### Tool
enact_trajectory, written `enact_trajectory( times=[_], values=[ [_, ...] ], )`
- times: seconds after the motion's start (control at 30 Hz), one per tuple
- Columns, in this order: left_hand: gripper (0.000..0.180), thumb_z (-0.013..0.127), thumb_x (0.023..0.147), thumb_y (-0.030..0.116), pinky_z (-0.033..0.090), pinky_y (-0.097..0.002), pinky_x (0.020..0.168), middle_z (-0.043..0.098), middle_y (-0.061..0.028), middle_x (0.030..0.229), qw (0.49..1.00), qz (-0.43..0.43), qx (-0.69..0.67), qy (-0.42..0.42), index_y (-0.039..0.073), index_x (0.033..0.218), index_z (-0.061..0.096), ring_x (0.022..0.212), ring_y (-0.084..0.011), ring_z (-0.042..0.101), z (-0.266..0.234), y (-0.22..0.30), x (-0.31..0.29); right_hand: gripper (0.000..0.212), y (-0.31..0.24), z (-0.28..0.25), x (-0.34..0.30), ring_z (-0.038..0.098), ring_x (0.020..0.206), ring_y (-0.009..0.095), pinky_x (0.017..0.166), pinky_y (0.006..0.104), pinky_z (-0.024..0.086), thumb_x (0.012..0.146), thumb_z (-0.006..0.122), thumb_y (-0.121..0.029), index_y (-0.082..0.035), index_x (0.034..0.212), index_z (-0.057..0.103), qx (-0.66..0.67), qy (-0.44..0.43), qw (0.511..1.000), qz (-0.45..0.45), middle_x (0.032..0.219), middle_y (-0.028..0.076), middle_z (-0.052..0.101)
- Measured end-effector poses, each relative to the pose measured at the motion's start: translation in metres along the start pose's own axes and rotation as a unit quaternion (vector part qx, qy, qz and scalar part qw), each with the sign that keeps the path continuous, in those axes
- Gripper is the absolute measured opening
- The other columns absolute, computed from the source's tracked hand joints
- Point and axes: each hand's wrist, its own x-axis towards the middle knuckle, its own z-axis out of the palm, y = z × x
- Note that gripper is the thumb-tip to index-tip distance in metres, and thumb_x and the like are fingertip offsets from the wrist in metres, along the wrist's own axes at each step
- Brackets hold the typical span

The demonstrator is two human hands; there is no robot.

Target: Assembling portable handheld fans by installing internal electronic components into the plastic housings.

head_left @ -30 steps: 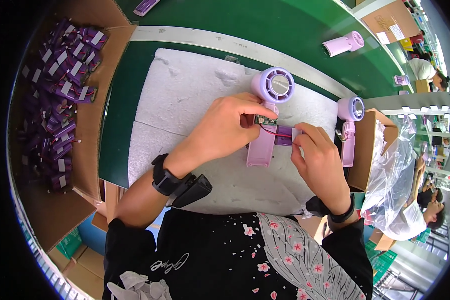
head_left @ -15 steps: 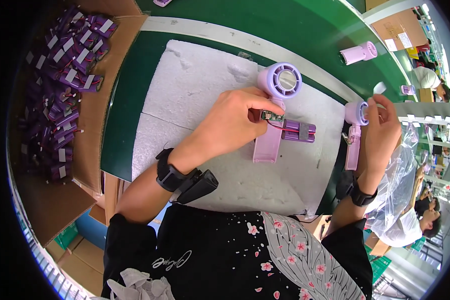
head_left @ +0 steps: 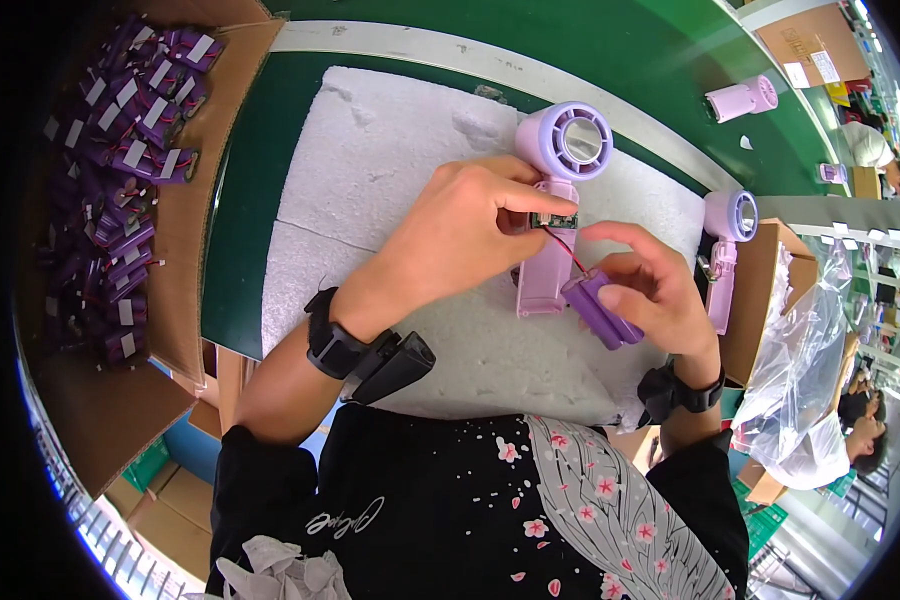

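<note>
Left hand (head_left: 470,215) pinching a small green circuit board (head_left: 554,221), right hand (head_left: 658,292) gripping a purple twin-cylinder battery pack (head_left: 597,313).
The board sits over a pink plastic fan handle (head_left: 543,284); the pack tilts beside that handle, right index finger extended clear.

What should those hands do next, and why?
Perhaps swing the purple battery pack in line with the pink fan handle: the right hand holds the pack at a slant to it, while the left hand holds the circuit board.
</note>
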Motion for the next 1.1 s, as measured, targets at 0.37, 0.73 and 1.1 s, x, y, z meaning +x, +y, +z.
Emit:
enact_trajectory(
  times=[0.37,0.73,1.1],
  values=[
    [0.035,0.078,0.069,0.001,0.057,-0.0312,0.07,0.068,-0.0129,0.1,0.986,0.116,0.109,0.041,0.008,0.103,0.075,0.081,-0.026,0.07,0.005,-0.001,-0.002,0.094,0.003,0.001,-0.009,0.065,0.103,0.03,0.087,0.0387,0.054,0.066,0.077,0.005,-0.004,0.148,0.032,0.287,-0.115,0.951,-0.014,0.122,0.017,0.055],
    [0.032,0.075,0.075,0.003,0.056,-0.0335,0.068,0.067,-0.0133,0.096,0.981,0.141,0.131,0.028,0.007,0.106,0.074,0.078,-0.0293,0.068,0.001,0.0,-0.005,0.082,0.008,0.004,0.001,0.051,0.119,0.023,0.101,0.0357,0.039,0.05,0.088,-0.008,-0.002,0.126,0.057,-0.016,-0.029,0.996,-0.081,0.125,0.01,0.055],
    [0.032,0.072,0.079,0.003,0.055,-0.0357,0.07,0.067,-0.0173,0.101,0.986,0.119,0.119,0.0,0.007,0.11,0.072,0.08,-0.033,0.067,-0.001,0.006,-0.005,0.072,0.002,0.032,0.005,0.057,0.111,0.031,0.094,0.0385,0.049,0.053,0.084,-0.002,-0.003,0.121,0.06,-0.329,0.085,0.917,-0.209,0.123,0.014,0.057]
  ],
)
